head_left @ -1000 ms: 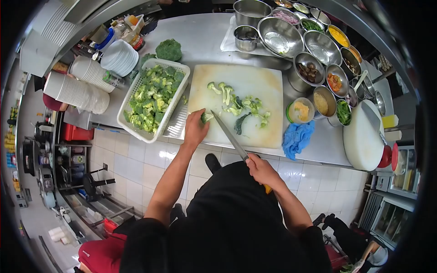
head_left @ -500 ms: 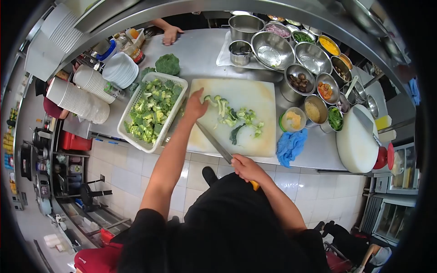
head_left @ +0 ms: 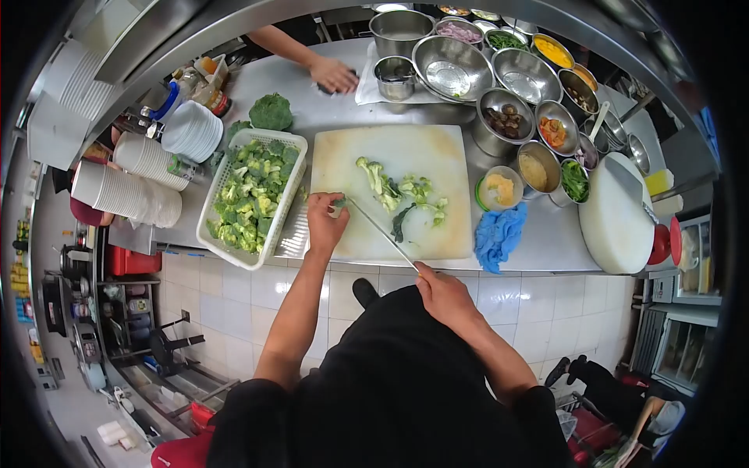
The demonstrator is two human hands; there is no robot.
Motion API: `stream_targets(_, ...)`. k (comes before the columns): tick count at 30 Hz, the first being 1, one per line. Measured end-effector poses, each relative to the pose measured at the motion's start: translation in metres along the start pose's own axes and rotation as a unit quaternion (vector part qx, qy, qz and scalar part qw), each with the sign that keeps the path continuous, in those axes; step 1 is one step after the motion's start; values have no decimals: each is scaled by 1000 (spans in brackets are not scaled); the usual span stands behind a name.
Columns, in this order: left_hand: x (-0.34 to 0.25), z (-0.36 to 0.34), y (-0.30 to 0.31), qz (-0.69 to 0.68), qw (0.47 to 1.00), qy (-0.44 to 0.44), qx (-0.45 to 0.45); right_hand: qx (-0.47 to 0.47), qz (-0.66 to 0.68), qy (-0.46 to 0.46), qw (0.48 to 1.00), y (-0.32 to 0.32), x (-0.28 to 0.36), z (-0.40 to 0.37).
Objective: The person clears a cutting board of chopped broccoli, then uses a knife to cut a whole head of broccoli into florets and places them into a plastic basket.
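My left hand (head_left: 325, 220) is closed at the left edge of the white cutting board (head_left: 445, 160), with a small green broccoli piece (head_left: 339, 201) at its fingertips. In my right hand (head_left: 445, 293), below the board's front edge, is the handle of a long knife (head_left: 384, 233). The blade slants up and left over the board, its tip close to my left fingers. Cut broccoli (head_left: 381, 185) lies in a loose group at the board's middle. Left of the board, a white basket (head_left: 206, 214) holds many broccoli florets (head_left: 253, 183).
A blue cloth (head_left: 499, 236) and a tub of yellowish paste (head_left: 499, 189) sit right of the board. Metal bowls (head_left: 452, 69) of ingredients fill the back right. Another person's hand (head_left: 334, 76) rests on a dark item across the counter. Stacked white bowls (head_left: 193, 129) stand left.
My left hand has moved down and closed around a broccoli piece. The knife blade now lies flatter and nearer that hand. The other person's hand has come further right.
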State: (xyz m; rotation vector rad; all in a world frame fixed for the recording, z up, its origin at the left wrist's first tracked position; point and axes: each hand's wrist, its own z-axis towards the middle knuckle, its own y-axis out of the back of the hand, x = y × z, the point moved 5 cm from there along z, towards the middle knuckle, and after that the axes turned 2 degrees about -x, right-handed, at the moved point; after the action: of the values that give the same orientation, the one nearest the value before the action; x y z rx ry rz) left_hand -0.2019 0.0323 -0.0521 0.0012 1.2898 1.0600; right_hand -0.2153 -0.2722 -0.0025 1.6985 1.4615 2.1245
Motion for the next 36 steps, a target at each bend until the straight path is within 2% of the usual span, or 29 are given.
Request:
stream_targets(2,-1,-3,1,-5,1000,-19,-6,51,-62,-30,996,-4,4,6)
stream_targets(3,1,-4,2,-4,1000,-15,-11,55,-64,-26,996,-5,9,10)
stream_targets(5,4,-5,1,-2,1000,-5,-1,72,-150,-46,985,-7,11,13)
stream_targets(9,14,-7,-3,8,1000,22,-16,27,-153,-1,988,-18,-9,21)
stream_targets(12,7,-7,1,17,1000,2,-26,89,15,-66,994,-13,-24,25)
stream_targets(14,15,-7,-1,46,998,34,17,94,50,-55,993,-8,-27,23)
stream_targets(16,16,-6,-1,46,998,49,22,99,84,-47,990,1,-15,25)
stream_targets(18,21,-7,-3,45,997,65,27,195,125,-148,961,-3,-10,27)
stream_targets(21,24,0,2,54,998,30,-15,221,177,-191,940,-16,-24,31)
stream_targets(22,27,3,3,51,997,52,12,220,179,-188,940,-14,-28,31)
stream_targets(24,31,8,7,47,995,74,41,250,261,-248,899,-11,-37,22)
stream_targets(26,35,12,11,70,990,90,85,241,241,-243,908,-6,-38,15)
stream_targets(28,29,10,14,82,990,82,84,232,223,-234,918,-3,-32,12)
stream_targets(30,25,8,12,90,990,70,87,175,167,-179,954,-1,-19,15)
stream_targets(31,24,5,12,93,990,73,78,171,169,-181,954,-5,-18,18)
stream_targets(33,25,5,9,97,990,75,70,144,161,-106,971,-16,-15,29)
stream_targets(36,27,0,12,95,991,85,45,100,124,-62,985,-35,-18,36)
